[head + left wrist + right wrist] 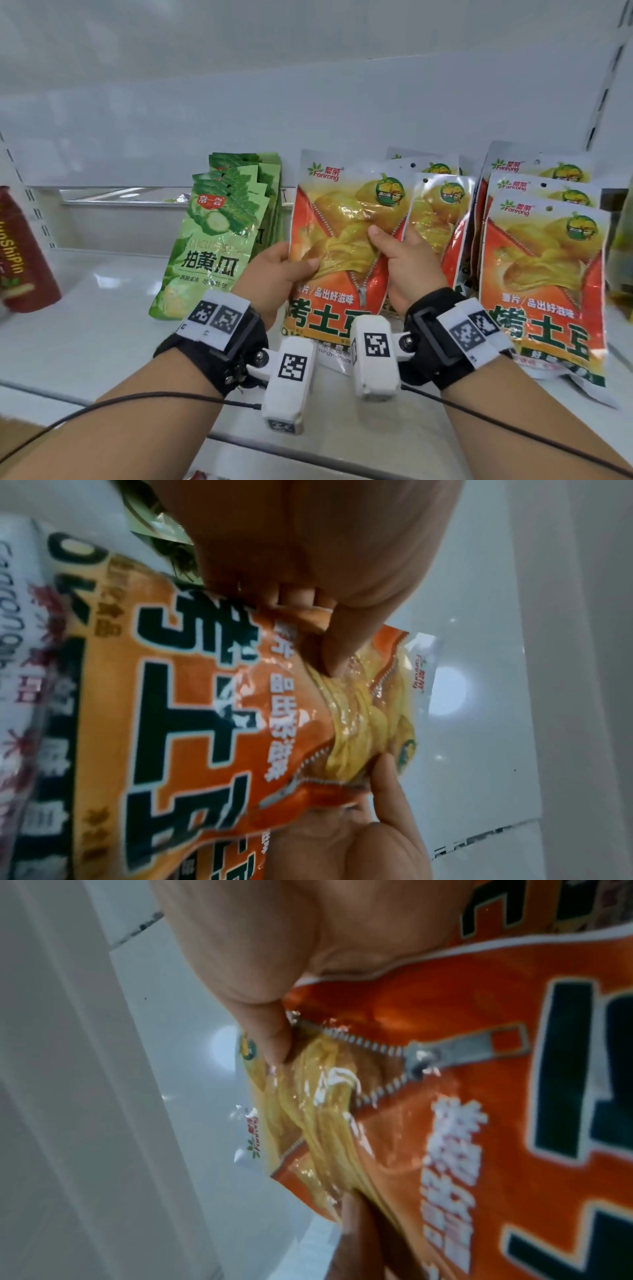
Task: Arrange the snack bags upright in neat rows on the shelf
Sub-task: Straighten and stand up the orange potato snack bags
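An orange and yellow potato chip bag [346,219] stands upright at the middle of the white shelf [102,294], held by both hands. My left hand [277,270] grips its left edge, thumb on the front. My right hand [404,260] grips its right edge, thumb across the yellow window. The left wrist view shows the same bag [212,710] pinched between thumb and fingers [339,642]. In the right wrist view the thumb [270,1031] presses on the bag [462,1096] by the printed zipper. Behind and to the right stand more of these bags [544,281].
A row of green cucumber snack bags [219,236] leans upright to the left of the held bag. A red bag [24,257] stands at the far left edge. The shelf's back wall [308,113] is close behind the rows.
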### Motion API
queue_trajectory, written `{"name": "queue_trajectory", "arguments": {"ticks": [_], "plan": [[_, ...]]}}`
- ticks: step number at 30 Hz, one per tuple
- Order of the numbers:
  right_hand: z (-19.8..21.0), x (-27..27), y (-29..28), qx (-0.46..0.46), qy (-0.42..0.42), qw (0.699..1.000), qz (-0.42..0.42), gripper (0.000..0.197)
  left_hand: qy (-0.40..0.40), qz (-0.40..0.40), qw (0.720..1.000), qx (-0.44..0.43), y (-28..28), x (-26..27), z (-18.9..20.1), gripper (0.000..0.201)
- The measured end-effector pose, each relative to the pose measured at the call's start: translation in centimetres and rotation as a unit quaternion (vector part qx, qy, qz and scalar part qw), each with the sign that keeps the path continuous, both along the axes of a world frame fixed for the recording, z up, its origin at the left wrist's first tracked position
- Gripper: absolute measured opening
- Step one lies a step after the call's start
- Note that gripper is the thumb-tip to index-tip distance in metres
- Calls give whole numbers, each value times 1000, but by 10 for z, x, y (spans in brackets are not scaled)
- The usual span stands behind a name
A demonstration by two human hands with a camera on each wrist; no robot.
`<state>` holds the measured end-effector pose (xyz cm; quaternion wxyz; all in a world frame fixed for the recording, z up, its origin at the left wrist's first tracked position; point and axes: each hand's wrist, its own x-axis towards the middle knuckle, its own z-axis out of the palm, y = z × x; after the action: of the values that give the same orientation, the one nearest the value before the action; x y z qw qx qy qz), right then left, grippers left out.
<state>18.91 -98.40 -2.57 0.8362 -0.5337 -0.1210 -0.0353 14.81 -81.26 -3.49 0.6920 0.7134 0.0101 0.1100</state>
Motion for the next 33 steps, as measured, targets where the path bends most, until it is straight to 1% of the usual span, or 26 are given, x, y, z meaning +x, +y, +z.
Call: {"name": "queue_trajectory", "arguments": {"ticks": [2, 4, 6, 8, 9, 10, 11, 12, 14, 16, 17, 19, 21, 24, 25, 27, 28, 31, 32, 33], "plan": [[2, 2, -6, -16, 0, 998, -57, 20, 1, 20, 1000, -19, 3, 2, -3, 16], [4, 5, -14, -70, 8, 987, -144, 35, 10, 59, 998, -28, 7, 4, -6, 17], [5, 13, -25, -113, 16, 973, -203, 43, 30, 100, 994, -23, 11, 7, -8, 29], [7, 18, -37, -138, 26, 963, -232, 42, 63, 121, 991, -11, 13, 12, -12, 52], [8, 19, -42, -157, 33, 957, -243, 42, 78, 131, 988, 18, 12, 14, -13, 63], [8, 19, -48, -178, 41, 951, -248, 45, 87, 144, 983, 71, 11, 15, -14, 72], [9, 19, -53, -196, 47, 948, -247, 49, 90, 153, 975, 132, 9, 16, -13, 77], [8, 19, -58, -211, 52, 945, -243, 53, 85, 155, 968, 175, 5, 16, -13, 77], [5, 21, -65, -230, 54, 943, -233, 59, 60, 144, 965, 210, -6, 15, -9, 71], [1, 22, -70, -229, 53, 946, -223, 60, 48, 120, 964, 231, -18, 16, -4, 61], [-1, 22, -73, -224, 54, 948, -220, 59, 46, 101, 968, 223, -24, 17, -2, 57], [-6, 24, -77, -203, 60, 954, -213, 55, 32, 59, 983, 172, -37, 21, 1, 51], [-10, 24, -80, -169, 68, 962, -205, 51, 19, 30, 990, 133, -51, 26, 3, 49], [-10, 21, -84, -137, 65, 967, -204, 48, 15, 22, 994, 105, -67, 37, 5, 50], [-9, 20, -85, -131, 60, 968, -206, 42, 14, 25, 995, 97, -73, 39, 7, 50], [-7, 18, -87, -121, 27, 972, -201, 18, 3, 27, 997, 76, -83, 45, 13, 50], [-6, 17, -88, -113, 11, 974, -196, 9, -8, 23, 998, 61, -87, 48, 17, 47], [-4, 14, -88, -111, -15, 976, -185, 21, -45, 15, 999, 27, -94, 57, 28, 23], [-4, 13, -89, -107, -22, 977, -181, 22, -55, 16, 998, 22, -95, 58, 31, 19], [-3, 12, -90, -99, -28, 980, -173, 23, -63, 19, 998, 16, -96, 58, 32, 20]]}}
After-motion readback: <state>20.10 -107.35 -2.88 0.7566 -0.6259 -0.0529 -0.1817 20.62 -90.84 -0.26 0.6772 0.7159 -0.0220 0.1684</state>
